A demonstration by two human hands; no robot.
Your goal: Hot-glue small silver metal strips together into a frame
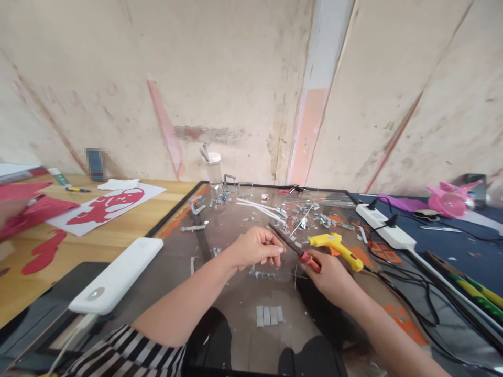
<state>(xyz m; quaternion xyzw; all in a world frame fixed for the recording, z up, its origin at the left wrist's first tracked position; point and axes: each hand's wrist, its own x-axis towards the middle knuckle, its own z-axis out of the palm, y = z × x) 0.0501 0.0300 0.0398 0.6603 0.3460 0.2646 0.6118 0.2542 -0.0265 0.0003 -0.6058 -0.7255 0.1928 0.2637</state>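
Over the middle of a dark glass tabletop, my left hand [262, 248] is closed in a pinch. Whatever sits between its fingertips is too small to make out. My right hand [328, 272] grips a red-handled tool with a long dark blade [288, 240], which looks like scissors. The blade slants up and left, its tip just beyond my left fingers. Below the hands, several short grey strips [269, 316] lie side by side. A yellow glue gun [334, 246] rests just past my right hand. Grey scraps [302, 222] and long white strips [259, 208] are scattered farther back.
A white power bank [118, 275] lies left, with a cable. At right are a white power strip [385, 226], black cords [418, 283] and a pink plastic object [450, 199]. A lidded jar [214, 166] stands by the wall. Another person's blurred hand [13, 207] works with red paper [47, 212].
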